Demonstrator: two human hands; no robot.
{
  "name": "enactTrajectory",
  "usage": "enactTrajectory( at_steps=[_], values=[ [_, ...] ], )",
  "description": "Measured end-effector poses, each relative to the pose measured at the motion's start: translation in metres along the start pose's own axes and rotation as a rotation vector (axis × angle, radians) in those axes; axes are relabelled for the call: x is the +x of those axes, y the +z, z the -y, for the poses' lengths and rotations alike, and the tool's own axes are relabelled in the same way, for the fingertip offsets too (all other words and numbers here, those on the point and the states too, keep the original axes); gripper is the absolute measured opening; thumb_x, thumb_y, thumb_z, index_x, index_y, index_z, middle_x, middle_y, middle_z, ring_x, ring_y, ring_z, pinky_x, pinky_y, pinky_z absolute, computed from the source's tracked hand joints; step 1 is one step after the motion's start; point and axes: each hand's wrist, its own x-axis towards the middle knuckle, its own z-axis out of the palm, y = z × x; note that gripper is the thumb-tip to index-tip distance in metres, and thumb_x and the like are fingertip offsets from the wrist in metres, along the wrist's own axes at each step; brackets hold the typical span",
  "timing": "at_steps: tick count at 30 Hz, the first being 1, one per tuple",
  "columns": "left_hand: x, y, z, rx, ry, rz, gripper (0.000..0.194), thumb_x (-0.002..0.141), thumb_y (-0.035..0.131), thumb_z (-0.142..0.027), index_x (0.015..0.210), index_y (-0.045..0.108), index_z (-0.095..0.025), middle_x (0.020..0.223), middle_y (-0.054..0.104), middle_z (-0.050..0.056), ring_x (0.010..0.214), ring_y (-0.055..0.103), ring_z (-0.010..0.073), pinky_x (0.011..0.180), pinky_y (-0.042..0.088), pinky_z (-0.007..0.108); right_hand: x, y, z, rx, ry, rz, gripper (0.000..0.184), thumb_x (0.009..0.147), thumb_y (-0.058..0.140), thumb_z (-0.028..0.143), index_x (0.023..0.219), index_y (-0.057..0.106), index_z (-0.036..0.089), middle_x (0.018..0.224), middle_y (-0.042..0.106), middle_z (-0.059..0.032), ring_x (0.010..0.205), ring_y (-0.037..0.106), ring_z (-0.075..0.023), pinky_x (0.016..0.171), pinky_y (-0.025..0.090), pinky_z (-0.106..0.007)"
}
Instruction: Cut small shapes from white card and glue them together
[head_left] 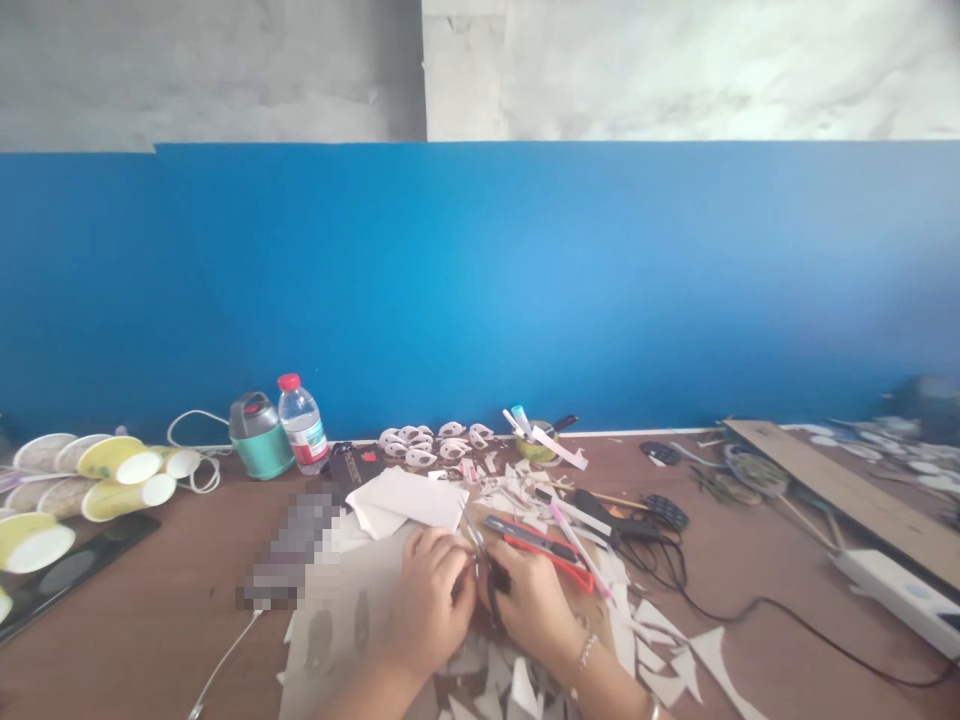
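Observation:
My right hand [531, 600] is closed around a pair of scissors [474, 528] with dark handles, their thin blades angled up and away. Beside it, my left hand [435, 600] has its fingers pinched together near the blades; whatever small piece they hold is hidden. Both hands rest over a grey cardboard sheet [337, 620]. White paper sheets [411, 496] lie just beyond the left hand. A box cutter [531, 538] lies by the right hand, on top of a red-orange tool [574, 572]. White paper scraps [495, 675] are strewn below and around the hands.
Several white cut-out shapes [420, 452] sit at the back, beside a bottle [303, 430] and a teal container [262, 450]. Paper cups [112, 470] are stacked at left. To the right are a black cord [750, 603], a power strip [896, 598] and a long board [847, 490].

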Motion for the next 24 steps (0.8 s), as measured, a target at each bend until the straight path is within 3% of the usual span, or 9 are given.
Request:
enactTrajectory(
  at_steps=[4, 7, 10, 16, 24],
  values=[
    [-0.003, 0.000, 0.003, 0.069, -0.002, -0.025, 0.017, 0.082, 0.045, -0.008, 0.080, 0.057, -0.020, 0.088, 0.065, 0.005, 0.091, 0.054, 0.0229, 0.083, 0.034, 0.039, 0.002, 0.002, 0.001, 0.291, 0.118, -0.033, 0.017, 0.078, 0.052, 0.027, 0.064, 0.052, 0.018, 0.051, 0.050, 0.0029, 0.047, 0.046, -0.0117, 0.046, 0.033, -0.022],
    [-0.004, -0.001, 0.003, 0.106, 0.014, -0.049, 0.017, 0.083, 0.047, -0.009, 0.083, 0.058, -0.021, 0.091, 0.065, 0.005, 0.091, 0.054, 0.0225, 0.083, 0.034, 0.039, 0.004, 0.004, 0.003, 0.589, 0.269, 0.000, 0.025, 0.078, 0.058, 0.038, 0.065, 0.051, 0.018, 0.047, 0.048, 0.0048, 0.042, 0.046, -0.0110, 0.043, 0.036, -0.022],
    [-0.005, -0.002, 0.001, 0.122, 0.032, -0.055, 0.015, 0.083, 0.048, -0.010, 0.083, 0.059, -0.021, 0.092, 0.065, 0.005, 0.092, 0.054, 0.0221, 0.083, 0.034, 0.038, 0.006, 0.004, 0.004, 0.731, 0.358, 0.042, 0.033, 0.075, 0.061, 0.047, 0.066, 0.051, 0.017, 0.046, 0.051, 0.0045, 0.039, 0.047, -0.0103, 0.041, 0.037, -0.021],
    [-0.004, -0.003, 0.001, 0.064, 0.019, -0.071, 0.016, 0.081, 0.050, -0.011, 0.084, 0.062, -0.022, 0.091, 0.065, 0.005, 0.091, 0.055, 0.0220, 0.082, 0.036, 0.037, 0.007, 0.003, 0.003, 0.819, 0.411, 0.052, 0.038, 0.071, 0.064, 0.050, 0.076, 0.054, 0.014, 0.045, 0.052, 0.0054, 0.037, 0.046, -0.0092, 0.039, 0.038, -0.021],
    [-0.002, 0.007, 0.011, -0.278, -0.226, -0.078, 0.013, 0.082, 0.051, -0.017, 0.074, 0.059, -0.020, 0.083, 0.062, 0.005, 0.087, 0.054, 0.0216, 0.080, 0.042, 0.036, 0.005, 0.010, -0.005, 0.684, 0.296, 0.001, 0.022, 0.070, 0.066, 0.029, 0.084, 0.059, 0.013, 0.053, 0.051, 0.0046, 0.044, 0.044, -0.0089, 0.043, 0.035, -0.021]
  ],
)
